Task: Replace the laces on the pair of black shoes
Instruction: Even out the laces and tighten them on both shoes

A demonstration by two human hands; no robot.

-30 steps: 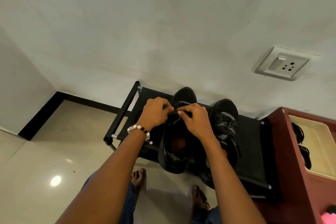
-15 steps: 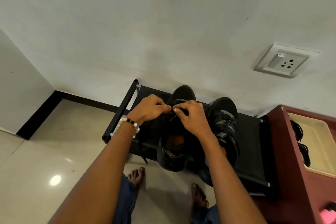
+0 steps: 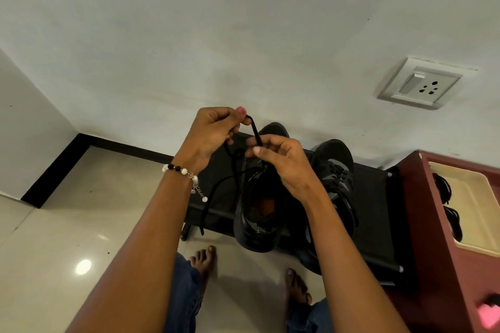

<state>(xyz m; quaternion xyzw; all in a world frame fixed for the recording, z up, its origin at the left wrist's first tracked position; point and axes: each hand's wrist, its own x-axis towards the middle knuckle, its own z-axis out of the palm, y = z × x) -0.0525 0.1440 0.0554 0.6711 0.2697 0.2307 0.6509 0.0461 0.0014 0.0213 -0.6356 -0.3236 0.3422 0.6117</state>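
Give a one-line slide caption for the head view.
Both hands, left hand and right hand, pull a black lace up from the left black shoe on a low rack.

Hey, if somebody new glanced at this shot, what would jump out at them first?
Two hands raised mid-frame: the left hand and right hand both pinch a black lace above the left black shoe, its loose end trailing down beside the left wrist. That shoe sits beside the right black shoe on a low black rack against the wall. A white wall socket stands out upper right.
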